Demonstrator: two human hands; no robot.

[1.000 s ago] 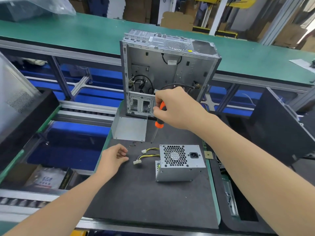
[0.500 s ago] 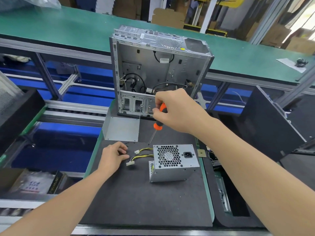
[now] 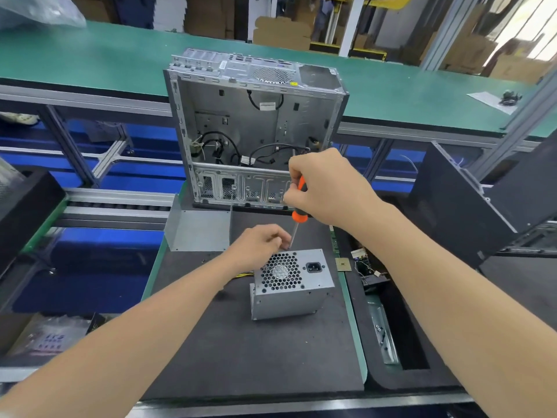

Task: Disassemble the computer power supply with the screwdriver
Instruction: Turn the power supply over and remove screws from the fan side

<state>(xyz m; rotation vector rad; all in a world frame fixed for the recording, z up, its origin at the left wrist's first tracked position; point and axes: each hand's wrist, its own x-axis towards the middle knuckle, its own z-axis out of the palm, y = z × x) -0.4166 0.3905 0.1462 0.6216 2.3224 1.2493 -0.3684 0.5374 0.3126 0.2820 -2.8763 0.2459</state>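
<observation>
**The box is out, but not opened yet**

The power supply (image 3: 289, 285) lies on the dark tabletop (image 3: 241, 357), in front of the open computer case (image 3: 256, 125). It is out of the case, so I think that part is done. But the grey box looks shut all round, with its cover on. Opening it up is all left to do.

The right hand (image 3: 325, 188) has a tight grip on the orange and black handle of the screwdriver (image 3: 299, 217), with its fingers curled closed round it. The thin metal tip points down at the back top edge of the power supply.

The left hand (image 3: 256, 245) sits right by that tip, fingers curled in. Its grip looks nearly closed, but I cannot tell if it pinches the tip, a small screw, or nothing.
</observation>
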